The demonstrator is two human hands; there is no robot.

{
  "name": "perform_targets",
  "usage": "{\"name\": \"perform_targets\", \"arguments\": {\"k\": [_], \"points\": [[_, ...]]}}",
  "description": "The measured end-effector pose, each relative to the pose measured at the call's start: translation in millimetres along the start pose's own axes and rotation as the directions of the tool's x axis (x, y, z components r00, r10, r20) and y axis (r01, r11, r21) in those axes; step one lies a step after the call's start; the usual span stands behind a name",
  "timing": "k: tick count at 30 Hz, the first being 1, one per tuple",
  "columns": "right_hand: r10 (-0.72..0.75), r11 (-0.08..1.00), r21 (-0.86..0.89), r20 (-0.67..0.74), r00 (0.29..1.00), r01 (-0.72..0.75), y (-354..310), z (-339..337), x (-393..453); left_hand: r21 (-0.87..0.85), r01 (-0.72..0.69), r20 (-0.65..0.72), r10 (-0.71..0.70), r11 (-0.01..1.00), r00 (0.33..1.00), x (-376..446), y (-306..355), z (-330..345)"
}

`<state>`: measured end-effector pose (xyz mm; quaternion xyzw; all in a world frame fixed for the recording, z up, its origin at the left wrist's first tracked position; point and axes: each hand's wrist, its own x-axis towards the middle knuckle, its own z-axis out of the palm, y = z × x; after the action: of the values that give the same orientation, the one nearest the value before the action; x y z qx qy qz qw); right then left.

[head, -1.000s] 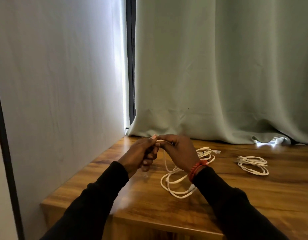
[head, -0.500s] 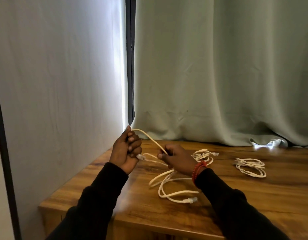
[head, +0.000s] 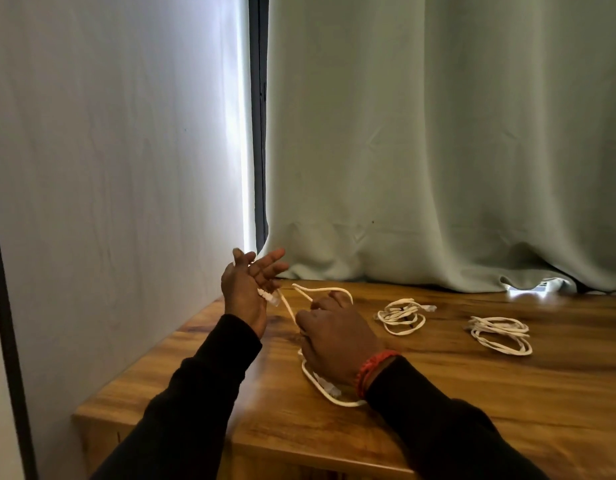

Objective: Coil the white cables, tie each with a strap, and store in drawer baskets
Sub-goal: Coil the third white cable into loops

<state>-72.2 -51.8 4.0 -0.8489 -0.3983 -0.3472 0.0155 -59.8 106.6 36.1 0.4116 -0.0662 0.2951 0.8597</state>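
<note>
Head view: only this one camera, so all lines come from it.
Landmark: wooden table (head: 438,403), with a pale curtain (head: 438,150) behind it.
Left hand (head: 246,289): raised above the table's left edge, fingers spread straight; the cable's plug end (head: 271,299) lies against the palm, seemingly kept under the thumb, though I cannot tell this surely.
Right hand (head: 334,341): low over the table's front part, fingers curled around the white cable (head: 320,291).
Cable in work: it runs from the left palm to the right hand, and its loose loops lie on the table under the right wrist.
Other cables: two rough bundles, the middle bundle (head: 401,315) and the far bundle (head: 500,334), lie on the table right of the hands, untied.
Strap, baskets: not visible.
Risk: the plug may slip from the spread left hand and the first turn falls apart; the loops below may knot if pulled fast.
</note>
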Motion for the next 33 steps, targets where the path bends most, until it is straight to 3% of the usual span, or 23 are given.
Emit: {"name": "perform_targets", "arguments": {"k": [2,6,9,11,14,16,19,23,25,29,33], "points": [[-0.078,0.996,-0.055,-0.074,0.994,0.074,-4.6,2.7,-1.5,0.224,-0.071,0.039,0.064,0.972,0.997,-2.3,-4.9,-0.9],[-0.172,0.985,-0.008,-0.206,0.963,0.174,-3.1,0.6,-1.6,0.369,-0.096,0.155,0.041,0.924,0.987,-9.6,-15.3,-7.6],[-0.243,0.967,0.002,-0.283,0.928,0.254,-3.2,-3.0,-0.9,0.534,-0.162,0.252,0.027,0.830,0.967,-16.6,-27.4,-14.9],[-0.204,0.974,0.029,-0.298,0.932,0.223,-4.2,-1.6,-0.9,0.586,-0.165,0.279,-0.006,0.794,0.960,-21.2,-28.4,-15.6],[-0.031,0.992,0.105,-0.347,0.938,0.072,3.2,0.0,0.5,0.553,-0.058,0.279,-0.120,0.831,0.953,-26.3,-23.9,-10.2],[0.036,0.994,0.113,-0.379,0.925,0.007,9.9,-0.5,0.8,0.569,-0.066,0.329,-0.154,0.820,0.932,-30.8,-24.8,-6.8],[0.040,0.999,-0.010,-0.426,0.904,-0.049,23.3,-5.5,1.9,0.587,-0.158,0.449,-0.157,0.794,0.880,-36.9,-28.0,-6.9],[0.017,0.990,-0.126,-0.366,0.930,-0.068,40.4,-13.5,0.1,0.610,-0.091,0.444,-0.245,0.788,0.862,-32.7,-27.4,-9.9],[0.059,0.981,-0.155,-0.327,0.943,-0.115,50.3,-12.6,-0.4,0.558,0.000,0.412,-0.277,0.830,0.868,-28.5,-25.0,-13.4],[0.311,0.945,-0.037,-0.214,0.926,-0.326,74.9,-11.5,-3.3,0.279,0.285,0.354,-0.374,0.917,0.857,-19.5,-19.8,-24.4],[0.269,0.963,0.046,-0.071,0.960,-0.267,67.2,-7.5,-3.9,0.121,0.406,0.340,-0.422,0.906,0.840,-17.1,-19.4,-28.5]]}}
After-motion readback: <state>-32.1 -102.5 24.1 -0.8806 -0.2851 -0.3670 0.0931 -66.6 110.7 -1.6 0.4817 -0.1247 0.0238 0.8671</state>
